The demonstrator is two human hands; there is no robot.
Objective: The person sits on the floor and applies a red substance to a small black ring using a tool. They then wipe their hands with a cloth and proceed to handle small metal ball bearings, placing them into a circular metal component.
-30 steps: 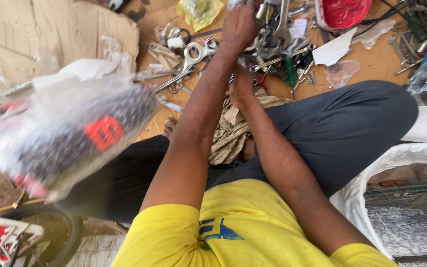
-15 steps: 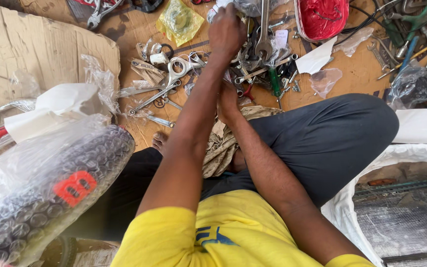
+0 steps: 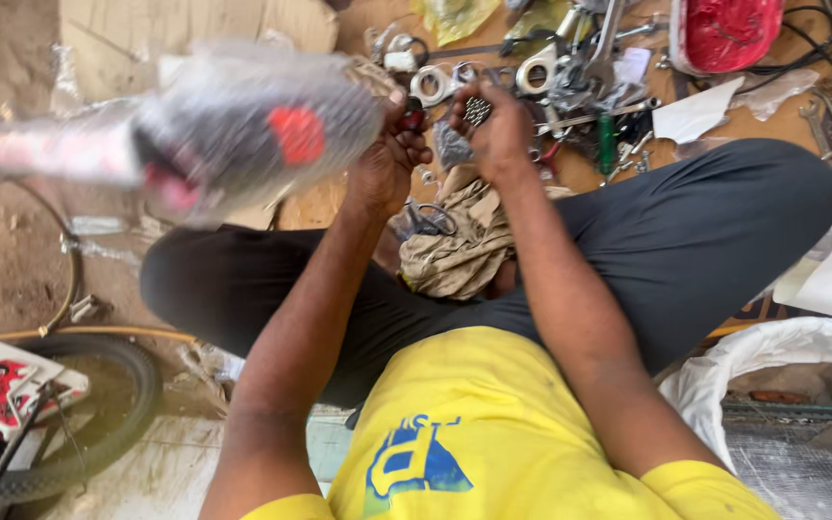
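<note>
Head view, looking down over my yellow shirt [image 3: 493, 433] and crossed legs: both my hands are raised in front of me, close together above a crumpled tan rag [image 3: 459, 246] in my lap. My left hand [image 3: 387, 159] is curled tight, its grip clenched on a small dark part with a red end [image 3: 413, 117] that pokes out by the thumb. My right hand [image 3: 498, 130] is cupped, fingers bent around a small dark ribbed metal piece [image 3: 477, 109]; the grip closes on it, though most of the piece is hidden by my palm. The two hands are just beside each other, not quite touching.

Beyond them, wrenches and loose metal tools [image 3: 580, 72] lie scattered on the floor. A red plastic container [image 3: 729, 34] sits at the top right; I cannot tell what it holds. To my left, a blurred clear-plastic-wrapped bundle [image 3: 243, 135] with a red patch fills the near view, and a bicycle tyre [image 3: 69, 424] lies at lower left.
</note>
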